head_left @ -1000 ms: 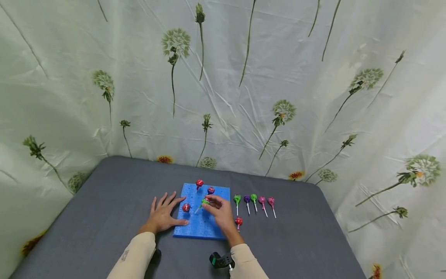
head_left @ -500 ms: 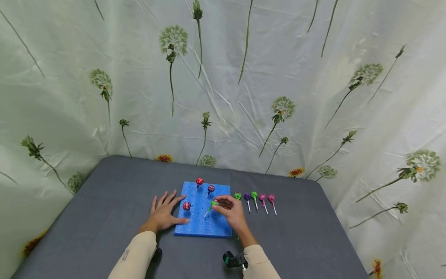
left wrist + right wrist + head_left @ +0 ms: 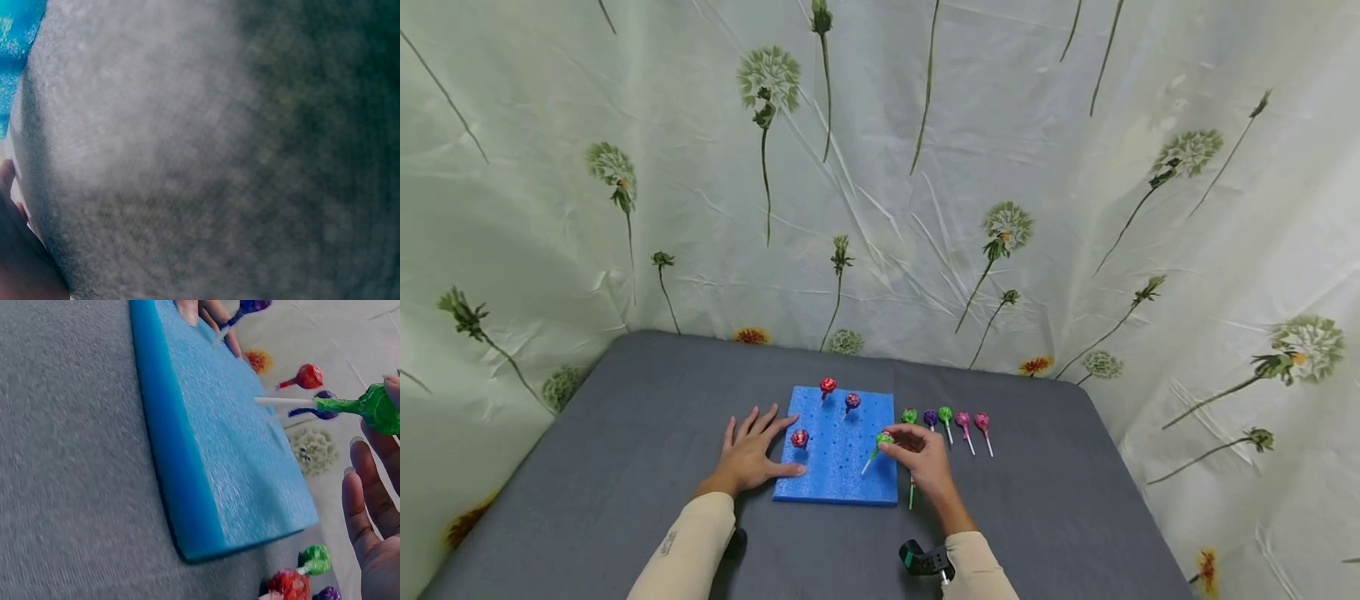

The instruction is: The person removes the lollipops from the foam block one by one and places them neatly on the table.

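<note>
A blue foam board (image 3: 835, 490) dotted with small holes lies on the grey table. My left hand (image 3: 748, 460), fingers spread, rests at its left side, with thumb and index fingertip on the board. Between thumb and fingers my right hand (image 3: 927, 463) pinches a green lollipop (image 3: 378, 407) by its wrapped head. Its white stick slants down-left over the board's right part; in the head view I cannot tell whether the tip touches. Three lollipops stand in the board: a red one (image 3: 827, 385) at the back, a purple one (image 3: 852, 401), and a red one (image 3: 799, 438) near my left hand.
Right of the board lies a row of lollipops: a green one (image 3: 909, 415), a purple one (image 3: 931, 417), another green one (image 3: 945, 414) and two pink ones, the outer pink lollipop (image 3: 982, 420) farthest right. My right hand partly covers a red lollipop (image 3: 289, 584). A flowered curtain (image 3: 880, 167) hangs behind.
My right hand has moved rightward across the board with the green lollipop, from near its middle to its right part. The left hand stays at the board's left side.
</note>
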Available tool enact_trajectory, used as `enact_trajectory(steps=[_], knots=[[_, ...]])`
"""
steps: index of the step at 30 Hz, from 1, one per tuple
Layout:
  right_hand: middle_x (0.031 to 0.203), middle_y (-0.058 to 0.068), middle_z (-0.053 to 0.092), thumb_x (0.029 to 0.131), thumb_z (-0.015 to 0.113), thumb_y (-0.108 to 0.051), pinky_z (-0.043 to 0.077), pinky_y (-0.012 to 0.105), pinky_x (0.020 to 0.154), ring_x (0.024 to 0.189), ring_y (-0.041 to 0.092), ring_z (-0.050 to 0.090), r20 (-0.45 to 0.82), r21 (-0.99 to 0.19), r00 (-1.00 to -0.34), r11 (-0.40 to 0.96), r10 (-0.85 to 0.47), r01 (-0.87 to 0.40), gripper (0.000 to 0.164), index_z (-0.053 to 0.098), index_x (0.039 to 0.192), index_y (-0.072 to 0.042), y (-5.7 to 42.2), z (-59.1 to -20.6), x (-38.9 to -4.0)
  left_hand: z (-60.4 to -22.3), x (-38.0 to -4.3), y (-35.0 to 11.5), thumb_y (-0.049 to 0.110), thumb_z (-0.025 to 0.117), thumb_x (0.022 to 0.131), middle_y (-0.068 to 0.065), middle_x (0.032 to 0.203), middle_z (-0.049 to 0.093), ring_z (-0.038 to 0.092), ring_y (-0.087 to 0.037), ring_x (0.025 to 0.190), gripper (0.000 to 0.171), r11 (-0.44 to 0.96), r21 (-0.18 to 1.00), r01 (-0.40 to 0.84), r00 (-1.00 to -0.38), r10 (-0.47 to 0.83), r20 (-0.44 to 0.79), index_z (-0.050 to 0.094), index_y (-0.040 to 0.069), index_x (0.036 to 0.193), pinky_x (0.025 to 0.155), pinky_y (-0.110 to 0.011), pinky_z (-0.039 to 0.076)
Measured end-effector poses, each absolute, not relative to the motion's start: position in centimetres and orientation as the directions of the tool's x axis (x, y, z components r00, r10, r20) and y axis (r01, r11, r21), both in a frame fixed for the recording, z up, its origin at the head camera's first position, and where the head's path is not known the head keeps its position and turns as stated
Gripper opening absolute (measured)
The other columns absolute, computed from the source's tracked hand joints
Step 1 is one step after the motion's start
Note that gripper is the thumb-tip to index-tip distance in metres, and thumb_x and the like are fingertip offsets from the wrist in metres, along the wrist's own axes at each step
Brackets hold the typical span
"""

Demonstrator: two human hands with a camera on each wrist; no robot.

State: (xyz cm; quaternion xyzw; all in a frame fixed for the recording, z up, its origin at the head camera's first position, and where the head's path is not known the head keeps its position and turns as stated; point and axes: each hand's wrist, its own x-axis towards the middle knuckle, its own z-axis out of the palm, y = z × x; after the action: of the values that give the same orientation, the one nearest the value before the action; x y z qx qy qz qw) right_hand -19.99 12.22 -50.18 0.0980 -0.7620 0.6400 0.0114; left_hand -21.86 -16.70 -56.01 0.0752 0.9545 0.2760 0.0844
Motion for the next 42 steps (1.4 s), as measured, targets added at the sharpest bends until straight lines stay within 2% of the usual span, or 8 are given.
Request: enact_trajectory(steps=[9, 23, 28, 32, 37, 42], knots=[[0.092, 0.016, 0.070, 0.082, 0.072, 0.005, 0.053, 0.020, 0.067, 0.079, 0.006, 0.063, 0.191, -0.964, -0.978, 0.173, -0.085, -0.203, 0.022, 0.065, 0.100, 0.015, 13.7, -49.0, -19.5, -56.1, -22.0, -16.8, 0.072, 0.070, 0.067, -0.021, 0.156, 0.022, 0.007, -0.048, 0.143, 0.101, 0.839, 0.534, 0.100, -0.976, 0.187, -0.113, 0.039, 0.021, 0.148, 0.109, -0.066, -0.009], [0.096, 0.017, 0.070, 0.081, 0.073, 0.004, 0.053, 0.020, 0.074, 0.083, 0.008, 0.065, 0.177, -0.972, -0.984, 0.160, 0.023, -0.171, 0.022, 0.066, 0.101, 0.013, 17.7, -52.7, -20.0, -56.0, -21.9, -16.8, 0.071, 0.070, 0.068, -0.020, 0.157, 0.022, 0.007, -0.048, 0.143, 0.100, 0.844, 0.526, 0.099, -0.973, 0.193, -0.126, 0.039, 0.021, 0.148, 0.110, -0.066, -0.008], [0.093, 0.010, 0.071, 0.082, 0.073, 0.002, 0.052, 0.018, 0.075, 0.081, 0.005, 0.064, 0.135, -0.971, -0.990, 0.202, 0.045, -0.123, 0.020, 0.067, 0.099, 0.011, 18.6, -52.8, -19.6, -56.2, -22.0, -16.7, 0.074, 0.068, 0.067, -0.020, 0.157, 0.021, 0.006, -0.048, 0.143, 0.102, 0.846, 0.525, 0.097, -0.972, 0.194, -0.133, 0.038, 0.021, 0.148, 0.109, -0.065, -0.009], [0.090, 0.011, 0.072, 0.083, 0.071, 0.004, 0.052, 0.018, 0.073, 0.079, 0.004, 0.063, 0.138, -0.969, -0.990, 0.213, 0.042, -0.126, 0.019, 0.066, 0.098, 0.015, 18.9, -52.1, -18.8, -56.4, -22.1, -16.8, 0.075, 0.068, 0.067, -0.020, 0.157, 0.022, 0.007, -0.047, 0.143, 0.102, 0.848, 0.519, 0.108, -0.973, 0.196, -0.118, 0.038, 0.021, 0.148, 0.110, -0.065, -0.009], [0.089, 0.011, 0.071, 0.084, 0.071, 0.001, 0.050, 0.018, 0.070, 0.076, 0.004, 0.061, 0.082, -0.968, -0.993, 0.242, 0.084, -0.060, 0.020, 0.067, 0.099, 0.014, 18.8, -50.9, -18.1, -56.2, -22.0, -16.9, 0.073, 0.069, 0.067, -0.021, 0.156, 0.023, 0.008, -0.049, 0.142, 0.101, 0.844, 0.523, 0.116, -0.974, 0.200, -0.107, 0.039, 0.021, 0.148, 0.109, -0.066, -0.008], [0.092, 0.019, 0.071, 0.085, 0.071, 0.000, 0.049, 0.020, 0.069, 0.074, 0.005, 0.060, 0.035, -0.967, -0.994, 0.253, 0.101, -0.009, 0.020, 0.068, 0.100, 0.013, 19.1, -51.2, -18.1, -55.9, -21.9, -16.8, 0.073, 0.068, 0.068, -0.022, 0.156, 0.021, 0.007, -0.049, 0.142, 0.101, 0.846, 0.523, 0.107, -0.970, 0.203, -0.131, 0.038, 0.021, 0.149, 0.109, -0.066, -0.009]])
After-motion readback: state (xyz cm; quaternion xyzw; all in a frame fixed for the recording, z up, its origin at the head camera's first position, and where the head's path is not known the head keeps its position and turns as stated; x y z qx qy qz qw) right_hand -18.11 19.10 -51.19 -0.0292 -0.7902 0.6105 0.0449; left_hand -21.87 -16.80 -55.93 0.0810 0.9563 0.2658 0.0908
